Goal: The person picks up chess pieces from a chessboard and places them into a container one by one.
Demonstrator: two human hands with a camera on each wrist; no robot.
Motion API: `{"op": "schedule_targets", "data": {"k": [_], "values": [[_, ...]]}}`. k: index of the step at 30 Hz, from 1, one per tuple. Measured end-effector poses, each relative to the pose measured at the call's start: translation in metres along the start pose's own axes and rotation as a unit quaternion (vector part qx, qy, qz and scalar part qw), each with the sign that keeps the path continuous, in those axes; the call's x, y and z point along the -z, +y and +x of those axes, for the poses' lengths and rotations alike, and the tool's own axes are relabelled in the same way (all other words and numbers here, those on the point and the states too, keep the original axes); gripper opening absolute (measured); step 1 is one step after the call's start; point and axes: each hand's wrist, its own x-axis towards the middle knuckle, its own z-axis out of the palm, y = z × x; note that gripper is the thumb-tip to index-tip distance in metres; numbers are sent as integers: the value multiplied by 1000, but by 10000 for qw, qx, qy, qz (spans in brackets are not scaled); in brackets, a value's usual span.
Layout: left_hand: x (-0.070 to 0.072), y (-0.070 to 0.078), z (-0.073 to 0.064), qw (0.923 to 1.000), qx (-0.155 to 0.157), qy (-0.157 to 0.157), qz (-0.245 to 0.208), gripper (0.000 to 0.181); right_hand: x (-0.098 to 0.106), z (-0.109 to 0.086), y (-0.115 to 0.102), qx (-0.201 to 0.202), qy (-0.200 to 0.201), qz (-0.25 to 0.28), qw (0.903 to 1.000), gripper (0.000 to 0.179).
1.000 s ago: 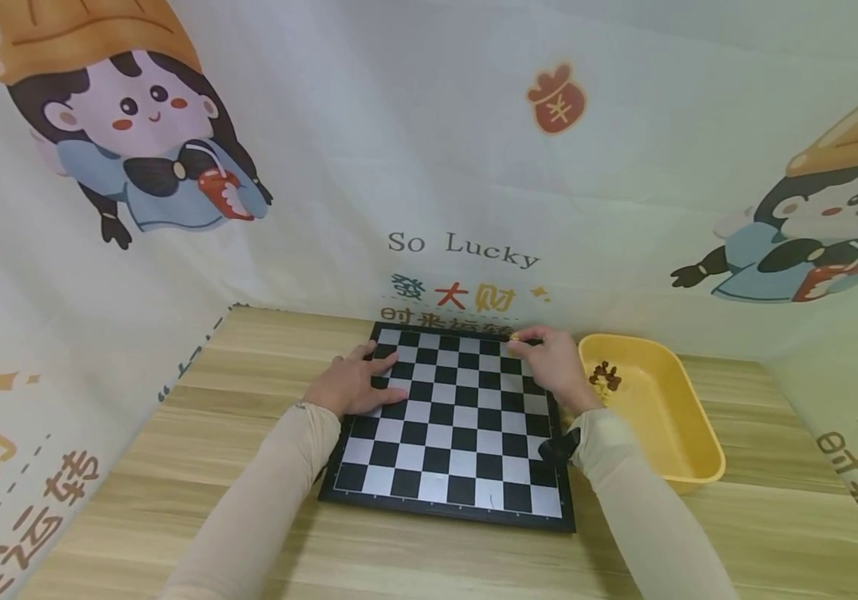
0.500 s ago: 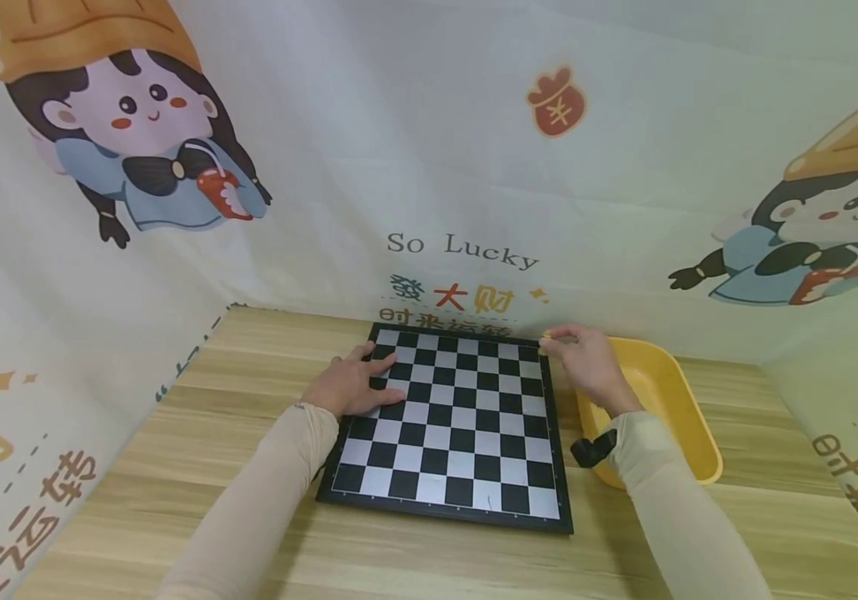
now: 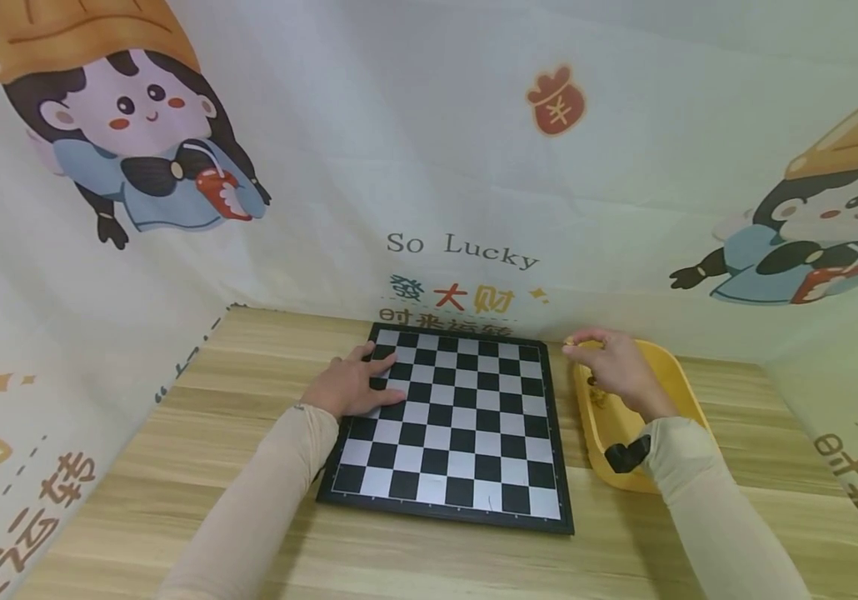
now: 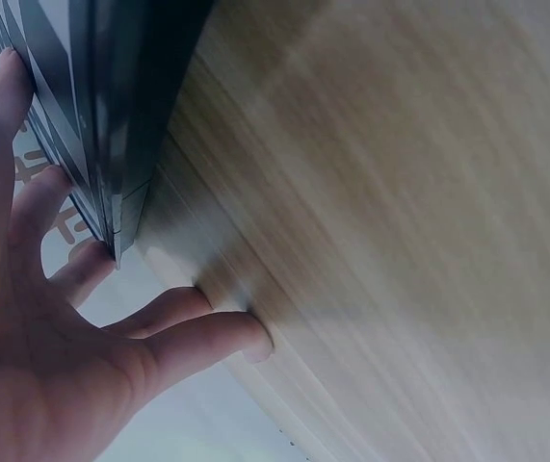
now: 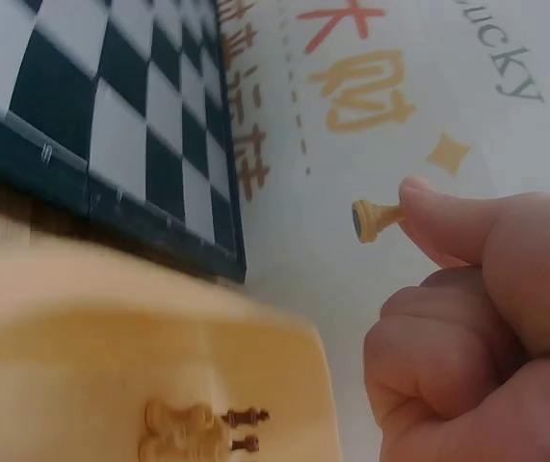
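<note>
My right hand (image 3: 616, 367) pinches a small yellow chess piece (image 5: 376, 219) between thumb and finger, over the far left rim of the yellow tub (image 3: 680, 375). In the right wrist view its round base points away from the fingertips. My left hand (image 3: 350, 383) lies spread on the left edge of the black-and-white chessboard (image 3: 451, 408). Seen from the left wrist, thumb and some fingers (image 4: 39, 192) touch the board while other fingers reach down to the wooden table.
Inside the tub lie several yellow chess pieces (image 5: 183, 433) and dark brown chess pieces (image 5: 246, 417). A printed cloth (image 3: 459, 167) hangs right behind the board. The wooden table (image 3: 249, 358) stretches to both sides.
My right hand has moved right, from the board's far right corner to over the tub's rim, carrying the yellow chess piece. The left hand has stayed in place.
</note>
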Motion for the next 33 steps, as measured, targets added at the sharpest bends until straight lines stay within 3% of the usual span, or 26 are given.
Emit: {"op": "schedule_targets", "data": {"k": [4,11,18,33], "values": [[1,0,-1,10000,5,-24,1,80,7,-1,7,14,-107,-42,9999,42],[2,0,-2,10000,-45,-47,24,79,22,-7,21,-377,-315,8,9988,44],[2,-1,-1,10000,1,-40,-22,79,34,-10,33,-493,-493,90,9975,41],[2,2,-2,10000,12,-27,-27,79,43,-11,60,-772,-693,271,9942,43]]}}
